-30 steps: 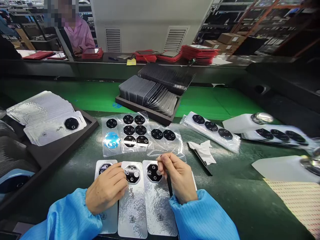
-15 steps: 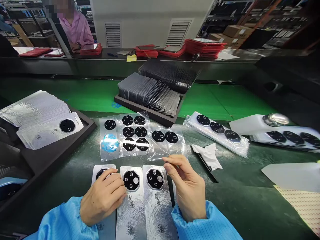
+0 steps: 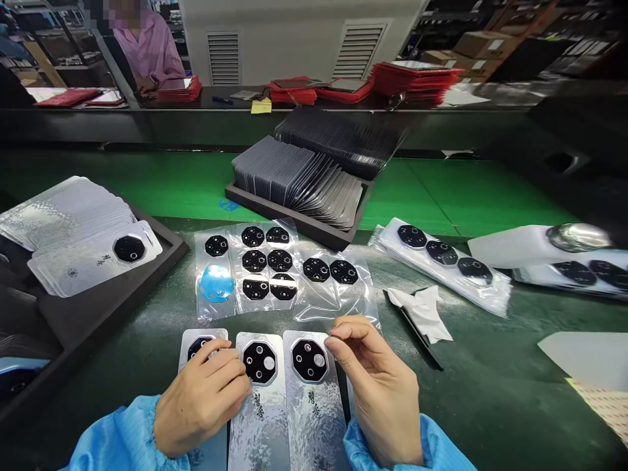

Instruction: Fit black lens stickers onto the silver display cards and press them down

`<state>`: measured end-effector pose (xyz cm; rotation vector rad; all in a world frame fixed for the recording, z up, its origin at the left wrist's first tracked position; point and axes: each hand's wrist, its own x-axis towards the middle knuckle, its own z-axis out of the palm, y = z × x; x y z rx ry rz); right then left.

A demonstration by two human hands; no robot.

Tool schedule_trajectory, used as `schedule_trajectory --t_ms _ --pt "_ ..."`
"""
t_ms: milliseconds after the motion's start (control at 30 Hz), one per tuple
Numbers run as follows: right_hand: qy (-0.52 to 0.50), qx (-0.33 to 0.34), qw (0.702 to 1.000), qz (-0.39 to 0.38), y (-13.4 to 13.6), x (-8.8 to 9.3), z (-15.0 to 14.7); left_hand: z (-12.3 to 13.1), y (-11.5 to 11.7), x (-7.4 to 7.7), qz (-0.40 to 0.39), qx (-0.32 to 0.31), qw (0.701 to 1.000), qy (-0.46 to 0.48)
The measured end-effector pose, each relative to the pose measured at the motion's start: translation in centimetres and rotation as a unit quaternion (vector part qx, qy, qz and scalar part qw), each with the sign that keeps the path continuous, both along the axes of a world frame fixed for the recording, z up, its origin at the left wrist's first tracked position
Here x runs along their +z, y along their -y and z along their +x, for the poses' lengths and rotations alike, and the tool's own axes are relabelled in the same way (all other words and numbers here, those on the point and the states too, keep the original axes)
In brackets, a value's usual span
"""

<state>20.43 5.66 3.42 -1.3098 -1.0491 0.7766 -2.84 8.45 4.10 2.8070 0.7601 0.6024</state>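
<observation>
Three silver phone back covers stand side by side before me: the left cover [image 3: 216,451], the middle cover [image 3: 260,432] and the right cover [image 3: 316,425], each with a black octagonal camera area. My left hand [image 3: 203,399] lies over the left cover, fingers loosely bent and partly hiding its camera area; its fingertips come near the middle cover. My right hand [image 3: 380,392] is raised beside the right cover's upper corner, thumb and forefinger pinched together. Whatever is between them is too small to make out. Part of another cover is hidden behind this hand.
Clear film sheets with black lens stickers [image 3: 254,261] and one blue disc [image 3: 216,283] lie ahead. Stacked covers [image 3: 73,216] fill a dark tray at left. Another tray [image 3: 294,219] holds dark panels. Wrapped lens stickers [image 3: 441,252] and a white tissue [image 3: 422,311] are at right.
The view has shifted slightly. My right hand has moved a little right and down, still pinched. My left hand stays over the left cover.
</observation>
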Motion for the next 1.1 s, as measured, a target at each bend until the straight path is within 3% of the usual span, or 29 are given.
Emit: schedule_trajectory --t_ms 300,600,800,1100 --pt "0.086 0.025 0.996 0.009 0.4 0.9 -0.2 0.1 0.0 0.1 0.000 0.003 1.000 -0.008" --pt "0.080 0.055 0.995 -0.007 0.9 1.7 0.1 0.1 0.0 0.1 -0.024 0.028 0.999 0.013" --pt "0.017 0.031 0.999 -0.012 1.4 1.7 -0.1 -0.7 -0.3 0.0 -0.040 0.054 0.997 -0.035" --pt "-0.118 -0.049 0.992 -0.006 1.1 0.1 0.3 -1.1 -0.7 -0.3 -0.020 0.046 0.993 -0.110"
